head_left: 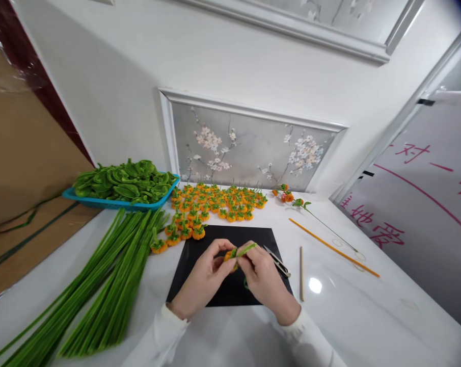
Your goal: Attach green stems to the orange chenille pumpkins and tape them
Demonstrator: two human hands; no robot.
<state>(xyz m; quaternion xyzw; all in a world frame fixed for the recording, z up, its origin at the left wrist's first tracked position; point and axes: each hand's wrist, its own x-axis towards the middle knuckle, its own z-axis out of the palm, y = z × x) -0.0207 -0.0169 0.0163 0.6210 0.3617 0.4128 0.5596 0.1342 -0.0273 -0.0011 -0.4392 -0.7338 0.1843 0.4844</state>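
Observation:
Above a black mat [222, 290], my left hand [208, 272] pinches a small orange flower piece [229, 257] with green at its top. Close beside it, my right hand [261, 272] has its fingers closed on a green fuzzy stem [247, 249] that meets the orange piece. The fingertips of both hands nearly touch and partly hide the piece. A pair of small metal snips [279, 263] lies just right of my right hand, at the mat's edge. Part of a green piece [246, 283] shows under my right hand.
Many orange and green pieces [230, 201] stand behind the mat. At left are a blue tray [138, 205] of green leaves and a bundle of green stems [100, 275]. A wooden stick [302, 275], an orange stem [333, 247] and a wired flower [287, 197] lie at right.

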